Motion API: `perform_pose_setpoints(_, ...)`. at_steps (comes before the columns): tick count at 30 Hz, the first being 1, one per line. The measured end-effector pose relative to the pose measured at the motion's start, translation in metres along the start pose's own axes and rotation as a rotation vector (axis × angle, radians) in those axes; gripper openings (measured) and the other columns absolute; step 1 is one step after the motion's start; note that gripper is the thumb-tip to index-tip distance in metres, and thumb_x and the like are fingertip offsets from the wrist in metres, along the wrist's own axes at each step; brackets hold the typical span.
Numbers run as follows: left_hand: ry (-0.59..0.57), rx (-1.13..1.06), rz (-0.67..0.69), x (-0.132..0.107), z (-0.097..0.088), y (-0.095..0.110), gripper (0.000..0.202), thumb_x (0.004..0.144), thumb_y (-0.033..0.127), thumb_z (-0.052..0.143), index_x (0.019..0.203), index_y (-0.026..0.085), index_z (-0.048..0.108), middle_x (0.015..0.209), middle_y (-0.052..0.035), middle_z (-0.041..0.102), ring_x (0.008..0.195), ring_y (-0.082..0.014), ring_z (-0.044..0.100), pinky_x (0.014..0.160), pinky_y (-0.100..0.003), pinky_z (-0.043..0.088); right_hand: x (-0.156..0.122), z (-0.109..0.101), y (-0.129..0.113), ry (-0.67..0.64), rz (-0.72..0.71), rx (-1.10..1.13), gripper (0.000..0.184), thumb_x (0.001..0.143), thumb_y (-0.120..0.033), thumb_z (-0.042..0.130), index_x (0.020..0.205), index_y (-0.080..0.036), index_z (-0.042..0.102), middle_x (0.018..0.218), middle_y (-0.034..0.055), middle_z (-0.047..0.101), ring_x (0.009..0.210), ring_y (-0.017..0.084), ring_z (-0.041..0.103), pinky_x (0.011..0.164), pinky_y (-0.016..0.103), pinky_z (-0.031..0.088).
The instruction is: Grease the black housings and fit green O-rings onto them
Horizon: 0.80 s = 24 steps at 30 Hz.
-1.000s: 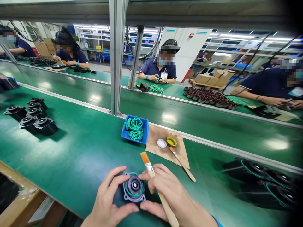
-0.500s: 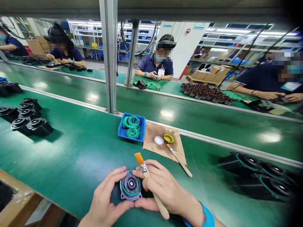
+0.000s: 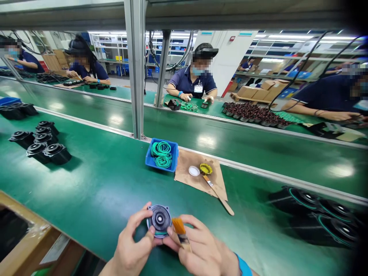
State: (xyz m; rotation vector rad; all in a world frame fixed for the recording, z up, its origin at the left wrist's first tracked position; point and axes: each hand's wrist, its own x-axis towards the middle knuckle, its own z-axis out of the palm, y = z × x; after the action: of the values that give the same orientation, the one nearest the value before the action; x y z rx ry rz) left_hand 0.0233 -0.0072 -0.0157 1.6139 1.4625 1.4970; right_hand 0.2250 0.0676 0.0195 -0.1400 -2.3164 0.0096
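Note:
A round black motor housing (image 3: 159,220) with a green ring around its face is lifted and tilted just above the green belt (image 3: 100,180), near its front edge. My left hand (image 3: 132,245) grips it from the left with thumb and fingers. My right hand (image 3: 198,249) pinches its right rim while also holding a small brush (image 3: 179,229) with orange bristles, the bristles lying next to the housing.
A blue tray (image 3: 151,161) of green rings and a brown paper (image 3: 186,178) with a white lid, a yellow pot and a second brush lie ahead. Black housings stand at left (image 3: 43,143) and right (image 3: 316,211). A metal post (image 3: 136,76) rises mid-belt. Other people work across the far belt.
The housing has been raised off the belt and tilted to face me. The brush has swung down, so its bristles now lie beside the housing instead of pointing away.

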Motion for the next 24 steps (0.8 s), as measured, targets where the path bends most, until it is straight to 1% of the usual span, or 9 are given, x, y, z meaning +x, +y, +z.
perform_pose_setpoints(3,0.040,-0.066,-0.116,-0.006,0.006,-0.002,0.021,0.095,0.027,0.063,0.115,0.022,0.067,0.133,-0.0145,0.069,0.101,-0.0307,0.077,0.063,-0.029,0.070,0.001,0.001,0.002,0.005,-0.033,-0.004,0.033,0.090,-0.001,0.061,0.066,-0.024,0.063,0.068,-0.0004,0.074,0.065,0.016,0.070,0.083,0.039,0.062)
perform_pose_setpoints(7,0.078,-0.012,-0.092,-0.006,0.007,0.000,0.022,0.093,0.026,0.066,0.114,0.024,0.068,0.128,-0.0134,0.071,0.104,-0.0306,0.076,0.073,-0.035,0.070,0.011,-0.004,0.004,0.000,-0.060,-0.006,0.036,0.095,-0.003,0.053,0.066,-0.022,0.063,0.063,0.0010,0.070,0.062,0.015,0.065,0.083,0.038,0.060)
perform_pose_setpoints(10,0.083,0.091,-0.002,-0.003,0.005,0.004,0.024,0.094,0.023,0.064,0.117,0.024,0.065,0.125,-0.0129,0.071,0.106,-0.0296,0.076,0.082,-0.038,0.069,0.017,-0.005,0.003,0.004,-0.092,-0.006,0.038,0.094,-0.001,0.049,0.064,-0.020,0.061,0.055,0.0005,0.063,0.061,0.016,0.062,0.081,0.037,0.060)
perform_pose_setpoints(13,0.062,0.209,0.264,0.005,-0.002,0.011,0.021,0.094,0.015,0.061,0.111,0.026,0.066,0.121,-0.0085,0.068,0.112,-0.0275,0.073,0.089,-0.036,0.066,0.021,-0.006,0.003,0.021,-0.045,0.075,0.030,0.094,-0.001,0.052,0.074,-0.022,0.060,0.059,-0.0009,0.067,0.063,0.016,0.065,0.081,0.037,0.059)
perform_pose_setpoints(16,0.044,0.287,0.442,0.012,-0.009,0.017,0.009,0.093,0.017,0.064,0.096,0.025,0.067,0.118,-0.0062,0.059,0.114,-0.0253,0.070,0.093,-0.037,0.063,0.028,-0.010,0.001,0.143,0.250,0.382,0.013,0.098,-0.013,0.057,0.091,-0.024,0.054,0.085,0.0044,0.077,0.083,0.018,0.072,0.082,0.037,0.060)
perform_pose_setpoints(17,0.061,0.306,0.414,0.014,-0.011,0.018,0.007,0.092,0.023,0.068,0.097,0.024,0.065,0.117,-0.0072,0.057,0.112,-0.0256,0.070,0.092,-0.038,0.063,0.031,-0.012,0.000,0.203,0.382,0.504,0.009,0.100,-0.019,0.057,0.094,-0.024,0.052,0.092,0.0062,0.077,0.090,0.019,0.072,0.081,0.036,0.060)
perform_pose_setpoints(18,0.090,0.323,0.354,0.016,-0.012,0.019,0.019,0.089,0.031,0.072,0.102,0.023,0.062,0.116,-0.0086,0.057,0.109,-0.0261,0.070,0.089,-0.040,0.064,0.034,-0.015,-0.001,0.260,0.508,0.618,0.010,0.102,-0.026,0.056,0.094,-0.024,0.050,0.094,0.0074,0.077,0.092,0.020,0.072,0.080,0.036,0.060)
perform_pose_setpoints(21,0.089,0.357,0.198,0.019,-0.012,0.018,0.054,0.084,0.046,0.075,0.125,0.019,0.052,0.116,-0.0125,0.059,0.103,-0.0271,0.070,0.085,-0.043,0.063,0.040,-0.023,-0.002,0.361,0.739,0.872,0.025,0.106,-0.046,0.044,0.098,-0.024,0.053,0.072,0.0032,0.072,0.069,0.019,0.068,0.063,0.031,0.056)
perform_pose_setpoints(24,-0.008,0.348,0.136,0.020,-0.011,0.016,0.065,0.084,0.047,0.075,0.135,0.019,0.045,0.119,-0.0131,0.064,0.104,-0.0271,0.071,0.087,-0.042,0.062,0.044,-0.033,0.002,0.354,0.872,0.903,0.044,0.106,-0.055,0.035,0.110,-0.022,0.063,0.050,-0.0038,0.055,0.047,0.015,0.050,0.047,0.025,0.042)
